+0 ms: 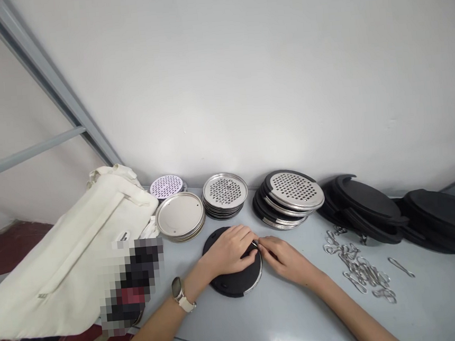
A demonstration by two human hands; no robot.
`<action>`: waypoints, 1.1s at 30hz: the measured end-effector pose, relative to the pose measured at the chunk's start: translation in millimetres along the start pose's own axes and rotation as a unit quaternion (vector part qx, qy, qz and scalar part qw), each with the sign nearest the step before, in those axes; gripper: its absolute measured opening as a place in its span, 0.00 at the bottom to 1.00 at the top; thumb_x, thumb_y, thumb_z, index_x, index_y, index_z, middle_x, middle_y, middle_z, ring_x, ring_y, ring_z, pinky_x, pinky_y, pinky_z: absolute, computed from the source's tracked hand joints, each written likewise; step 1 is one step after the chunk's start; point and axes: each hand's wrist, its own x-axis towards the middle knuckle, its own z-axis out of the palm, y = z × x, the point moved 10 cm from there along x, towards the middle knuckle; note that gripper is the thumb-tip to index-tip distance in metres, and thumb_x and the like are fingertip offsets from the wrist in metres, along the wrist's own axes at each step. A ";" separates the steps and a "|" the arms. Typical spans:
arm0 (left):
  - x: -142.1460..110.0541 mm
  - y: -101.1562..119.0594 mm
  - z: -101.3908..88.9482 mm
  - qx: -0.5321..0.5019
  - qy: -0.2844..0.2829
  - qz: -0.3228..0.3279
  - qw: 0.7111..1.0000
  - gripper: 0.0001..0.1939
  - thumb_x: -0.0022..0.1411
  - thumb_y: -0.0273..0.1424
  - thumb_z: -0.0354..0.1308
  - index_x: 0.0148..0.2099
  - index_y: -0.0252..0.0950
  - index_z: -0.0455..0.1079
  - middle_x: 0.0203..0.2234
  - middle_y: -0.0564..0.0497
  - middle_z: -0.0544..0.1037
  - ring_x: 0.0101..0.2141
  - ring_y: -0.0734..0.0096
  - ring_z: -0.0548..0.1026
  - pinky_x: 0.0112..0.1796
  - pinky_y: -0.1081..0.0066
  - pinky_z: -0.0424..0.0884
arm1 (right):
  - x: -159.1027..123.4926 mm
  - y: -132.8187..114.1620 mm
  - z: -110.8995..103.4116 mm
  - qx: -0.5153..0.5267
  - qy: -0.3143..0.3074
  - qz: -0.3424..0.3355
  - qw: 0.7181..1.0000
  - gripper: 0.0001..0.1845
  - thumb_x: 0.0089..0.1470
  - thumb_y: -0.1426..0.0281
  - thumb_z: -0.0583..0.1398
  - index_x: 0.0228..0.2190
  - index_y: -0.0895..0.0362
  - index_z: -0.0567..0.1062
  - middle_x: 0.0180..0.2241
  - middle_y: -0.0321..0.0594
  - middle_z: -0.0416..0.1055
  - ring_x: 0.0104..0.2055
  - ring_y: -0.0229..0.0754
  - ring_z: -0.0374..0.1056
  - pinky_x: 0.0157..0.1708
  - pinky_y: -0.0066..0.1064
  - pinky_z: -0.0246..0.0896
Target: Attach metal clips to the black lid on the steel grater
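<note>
Both forearms reach forward, converging; hands palm-down; fingers (246,233) bent.

You have a grey table (299,313) carrying a black disc (232,288) near you; behind it are plain metal discs (179,214), lilac-topped discs (166,187), grater discs (225,191) and a black-and-metal stack (293,191). Rightward lie wire clips (362,273) and black stacks (369,200).

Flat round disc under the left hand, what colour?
The flat round disc is black, with a silvery edge at lower right; shows in the head view, partly hidden by hands.
</note>
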 end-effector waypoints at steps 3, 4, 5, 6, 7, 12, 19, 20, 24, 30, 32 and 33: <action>0.3 -0.9 -0.4 0.009 0.004 -0.005 1.000 0.06 0.63 0.30 0.50 0.41 0.34 0.64 0.33 0.48 0.69 0.36 0.64 0.67 0.39 0.65 0.65 | -0.1 0.2 0.5 -0.002 -0.002 0.002 1.000 0.15 0.65 0.69 0.44 0.27 0.55 0.61 0.26 0.37 0.64 0.29 0.40 0.60 0.33 0.32 0.56; 0.2 -1.4 -0.7 0.013 0.007 -0.006 1.000 0.06 0.63 0.30 0.49 0.41 0.34 0.64 0.33 0.48 0.69 0.36 0.64 0.67 0.39 0.65 0.64 | -0.1 0.3 0.6 -0.002 -0.002 0.003 1.000 0.15 0.65 0.69 0.44 0.27 0.55 0.60 0.26 0.37 0.63 0.29 0.40 0.60 0.32 0.32 0.56; 0.1 -1.9 -1.1 0.017 0.010 -0.008 1.000 0.06 0.63 0.30 0.50 0.40 0.34 0.64 0.32 0.48 0.69 0.36 0.64 0.67 0.39 0.65 0.64 | -0.1 0.6 0.5 -0.002 -0.001 0.005 1.000 0.15 0.65 0.68 0.44 0.26 0.55 0.60 0.26 0.36 0.63 0.29 0.40 0.60 0.32 0.32 0.56; -0.1 -2.4 -1.5 0.021 0.014 -0.009 1.000 0.06 0.63 0.31 0.50 0.40 0.34 0.64 0.32 0.48 0.69 0.36 0.63 0.67 0.39 0.64 0.64 | 0.0 0.8 0.3 -0.003 0.000 0.006 1.000 0.15 0.65 0.68 0.44 0.26 0.55 0.59 0.25 0.36 0.63 0.29 0.40 0.60 0.32 0.32 0.56; -0.3 -2.8 -1.9 0.024 0.017 -0.011 0.999 0.06 0.63 0.31 0.50 0.40 0.34 0.64 0.32 0.48 0.69 0.36 0.63 0.67 0.38 0.64 0.63 | 0.1 1.0 0.2 -0.003 0.001 0.007 1.000 0.15 0.65 0.68 0.44 0.26 0.55 0.59 0.25 0.36 0.62 0.29 0.40 0.59 0.32 0.32 0.56; -0.8 -3.8 -2.8 0.036 0.019 -0.015 0.999 0.07 0.62 0.32 0.50 0.39 0.35 0.64 0.31 0.48 0.69 0.35 0.63 0.66 0.38 0.64 0.62 | 1.0 -0.1 -0.8 -0.007 0.006 0.007 1.000 0.15 0.65 0.68 0.44 0.25 0.55 0.58 0.24 0.36 0.61 0.28 0.40 0.59 0.31 0.32 0.56; -0.8 -5.0 -1.6 0.040 0.011 -0.021 0.999 0.07 0.60 0.33 0.51 0.39 0.35 0.64 0.31 0.48 0.68 0.35 0.63 0.66 0.38 0.63 0.61 | 0.0 -1.0 -2.9 -0.008 0.011 0.005 1.000 0.16 0.65 0.68 0.45 0.25 0.55 0.59 0.24 0.36 0.62 0.29 0.40 0.60 0.31 0.32 0.57; -0.9 -5.5 -1.4 0.040 0.010 -0.023 0.999 0.07 0.60 0.33 0.51 0.39 0.35 0.64 0.31 0.48 0.68 0.35 0.63 0.66 0.38 0.63 0.61 | -0.1 -0.9 -2.8 -0.009 0.011 0.005 1.000 0.16 0.65 0.68 0.45 0.25 0.55 0.59 0.24 0.36 0.62 0.29 0.40 0.60 0.31 0.32 0.56; -1.3 -6.8 -1.4 0.039 0.012 -0.028 0.999 0.07 0.60 0.33 0.52 0.38 0.35 0.64 0.32 0.48 0.67 0.36 0.63 0.66 0.38 0.64 0.62 | 0.0 -0.3 -2.6 -0.010 0.012 0.005 1.000 0.16 0.65 0.67 0.44 0.25 0.55 0.60 0.24 0.36 0.62 0.28 0.40 0.60 0.31 0.32 0.56; -1.0 -4.9 0.0 0.044 0.008 -0.016 0.999 0.05 0.61 0.32 0.51 0.36 0.35 0.63 0.31 0.48 0.67 0.35 0.64 0.66 0.37 0.65 0.63 | 0.3 -2.6 -4.3 -0.007 0.019 0.000 1.000 0.17 0.65 0.68 0.45 0.24 0.55 0.61 0.24 0.36 0.63 0.28 0.40 0.60 0.30 0.32 0.57; -1.0 -4.4 0.6 0.041 0.007 -0.012 0.999 0.05 0.62 0.31 0.51 0.36 0.35 0.63 0.31 0.48 0.67 0.35 0.64 0.66 0.37 0.65 0.63 | 0.3 -2.5 -4.3 -0.005 0.021 -0.001 1.000 0.17 0.65 0.68 0.45 0.25 0.55 0.62 0.24 0.37 0.63 0.28 0.40 0.60 0.30 0.32 0.57; -1.1 -4.5 0.9 0.039 0.006 -0.011 0.999 0.05 0.62 0.31 0.50 0.36 0.35 0.63 0.31 0.48 0.67 0.35 0.64 0.66 0.37 0.65 0.63 | 0.3 -2.1 -4.1 -0.006 0.021 -0.001 1.000 0.17 0.65 0.68 0.45 0.25 0.55 0.62 0.24 0.37 0.63 0.28 0.40 0.60 0.31 0.32 0.57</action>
